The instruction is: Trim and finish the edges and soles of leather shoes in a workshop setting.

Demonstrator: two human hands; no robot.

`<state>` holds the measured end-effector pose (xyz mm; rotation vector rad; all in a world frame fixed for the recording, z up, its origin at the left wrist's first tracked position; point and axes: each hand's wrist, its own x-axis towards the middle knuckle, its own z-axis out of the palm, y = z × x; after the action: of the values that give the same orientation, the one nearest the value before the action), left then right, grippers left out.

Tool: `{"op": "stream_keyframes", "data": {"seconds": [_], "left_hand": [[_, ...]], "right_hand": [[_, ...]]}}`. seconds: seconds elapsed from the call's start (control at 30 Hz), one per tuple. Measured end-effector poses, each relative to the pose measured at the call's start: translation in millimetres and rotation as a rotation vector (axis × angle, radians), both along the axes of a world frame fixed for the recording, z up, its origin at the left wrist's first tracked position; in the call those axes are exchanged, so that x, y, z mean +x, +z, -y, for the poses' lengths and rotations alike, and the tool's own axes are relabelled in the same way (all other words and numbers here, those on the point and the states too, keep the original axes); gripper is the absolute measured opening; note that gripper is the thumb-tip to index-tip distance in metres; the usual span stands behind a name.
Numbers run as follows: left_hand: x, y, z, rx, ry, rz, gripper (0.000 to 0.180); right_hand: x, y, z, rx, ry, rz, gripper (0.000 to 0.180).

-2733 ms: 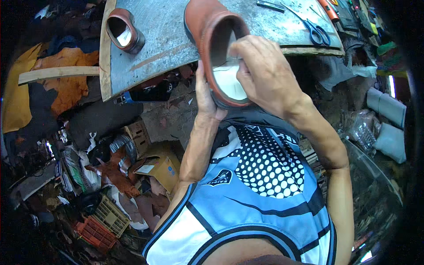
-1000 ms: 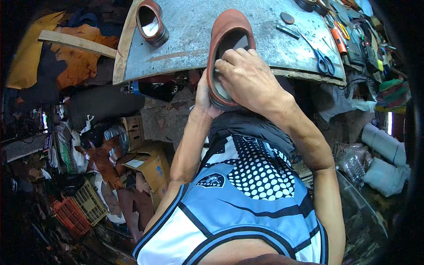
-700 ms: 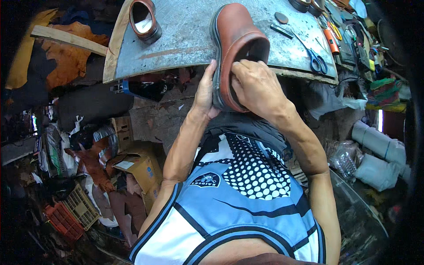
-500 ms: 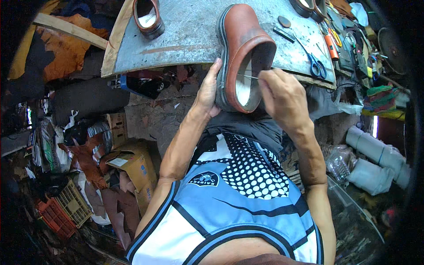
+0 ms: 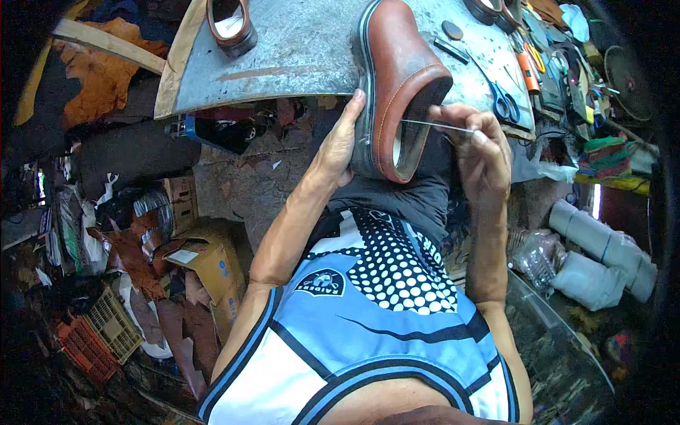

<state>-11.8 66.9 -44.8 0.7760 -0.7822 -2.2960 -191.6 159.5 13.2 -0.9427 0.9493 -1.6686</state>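
Note:
A brown leather shoe (image 5: 398, 78) with a dark sole lies on its side at the near edge of the grey metal workbench (image 5: 297, 49), its opening facing me. My left hand (image 5: 341, 138) presses flat against the sole side and steadies it. My right hand (image 5: 480, 149) is pinched on a thin pale thread (image 5: 435, 125) that runs taut from the shoe's opening rim out to the right. Whether a needle is in the fingers cannot be told.
A second brown shoe (image 5: 230, 25) sits at the bench's far left. Blue-handled scissors (image 5: 504, 99), an orange-handled tool (image 5: 529, 71) and other tools lie at the right. Cardboard boxes (image 5: 209, 258), leather scraps (image 5: 99, 74) and crates (image 5: 95, 336) crowd the floor at left.
My right hand left the inside of the shoe and drew away to the right, pulling a thread taut. The shoe turned more onto its side; my left hand stays on its sole.

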Motion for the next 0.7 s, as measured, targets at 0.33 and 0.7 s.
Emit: {"op": "stream_keyframes", "data": {"seconds": [0.33, 0.7], "left_hand": [[-3, 1, 3, 0.04, -0.038, 0.123, 0.059], [56, 110, 71, -0.638, 0.532, 0.202, 0.048]], "right_hand": [[-5, -32, 31, 0.042, 0.05, -0.36, 0.009], [-121, -64, 138, 0.12, -0.36, -1.854, 0.037]]}}
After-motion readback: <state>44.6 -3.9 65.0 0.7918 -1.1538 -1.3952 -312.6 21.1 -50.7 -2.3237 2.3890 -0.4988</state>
